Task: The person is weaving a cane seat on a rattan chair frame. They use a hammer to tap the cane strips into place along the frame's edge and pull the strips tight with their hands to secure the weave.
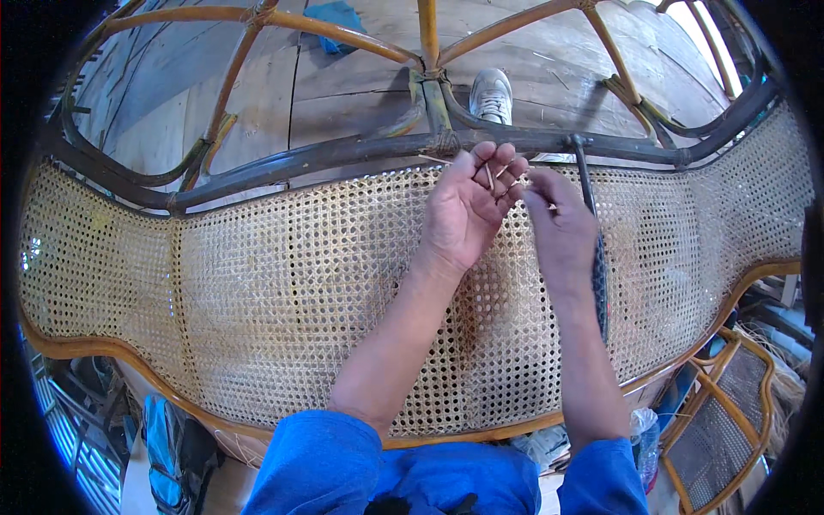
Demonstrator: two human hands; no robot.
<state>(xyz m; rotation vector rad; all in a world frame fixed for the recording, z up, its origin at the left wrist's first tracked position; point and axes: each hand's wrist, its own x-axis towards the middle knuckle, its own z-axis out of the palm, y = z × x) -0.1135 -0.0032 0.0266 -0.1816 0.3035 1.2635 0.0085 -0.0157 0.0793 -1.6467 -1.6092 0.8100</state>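
Observation:
My left hand (468, 210) is palm up over the cane webbing (360, 257), its fingers half curled around a few short, thin, light-coloured slivers (490, 178). A thin strip (434, 160) sticks out to the left by its thumb. Close beside those fingertips, my right hand (562, 215) has its thumb and fingers bent together; whatever is between them is hidden. A hammer (586, 184) with a dark textured grip lies on the webbing, partly behind my right hand and forearm. The webbing stretches across a curved rattan frame with a dark far rail (343, 154).
Bent rattan poles (429, 39) rise from the far rail. Beyond are wooden boards (215, 94), a white shoe (492, 94) and a blue cloth (335, 24). A blue and black bag (163, 455) sits at lower left; another cane-panelled rattan piece (725, 429) leans at lower right.

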